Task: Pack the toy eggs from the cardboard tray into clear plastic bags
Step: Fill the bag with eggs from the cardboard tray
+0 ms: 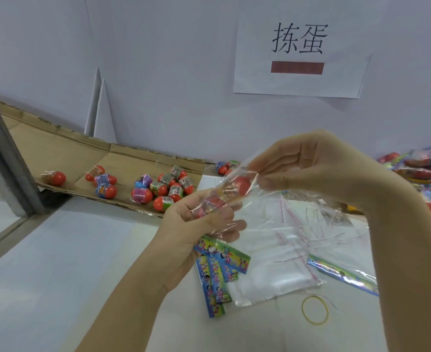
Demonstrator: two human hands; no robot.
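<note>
A clear plastic bag (231,196) is held in the air between both hands, with red toy eggs (242,185) inside it. My left hand (196,219) grips the lower part of the bag from below. My right hand (311,168) pinches the bag's upper end. Several more toy eggs (168,186), red with printed wrappers, lie on the flat cardboard tray (82,158) at the left. A stack of empty clear bags (285,260) lies on the table under my hands.
Colourful printed card strips (217,273) lie beside the bag stack, with another (344,275) at the right. A yellow rubber band (314,309) sits near the front. Packed egg bags (428,171) pile up at far right. A paper sign (298,47) hangs on the wall.
</note>
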